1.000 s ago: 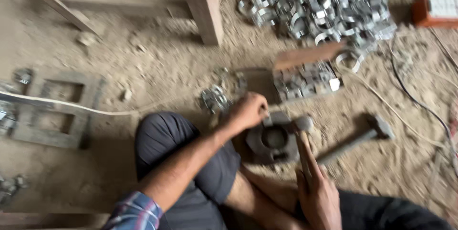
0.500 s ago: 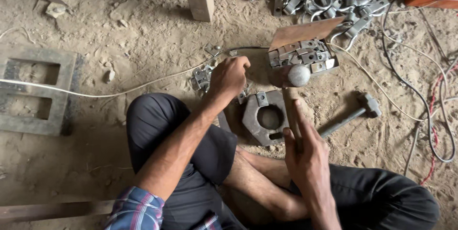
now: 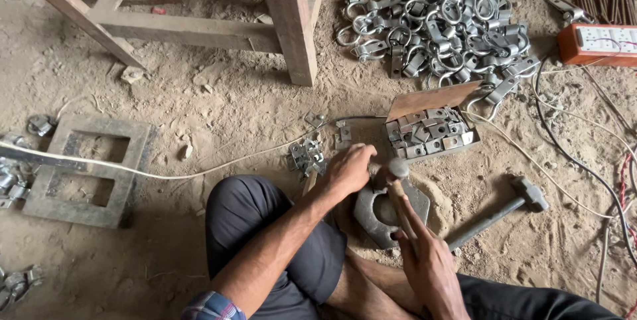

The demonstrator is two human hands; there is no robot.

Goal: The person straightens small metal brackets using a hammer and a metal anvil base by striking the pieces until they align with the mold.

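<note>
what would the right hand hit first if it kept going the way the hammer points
Probably the left hand, resting on the grey metal block. The right hand aims its hammer there; depth is unclear.

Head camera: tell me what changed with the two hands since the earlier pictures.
The right hand, flat and open beside the metal block half a second ago, now grips a hammer with its head over the metal block. The left hand moved slightly down onto the block's upper edge. The second hammer on the ground, the box of small metal pieces and the clamp pile stayed put.
</note>
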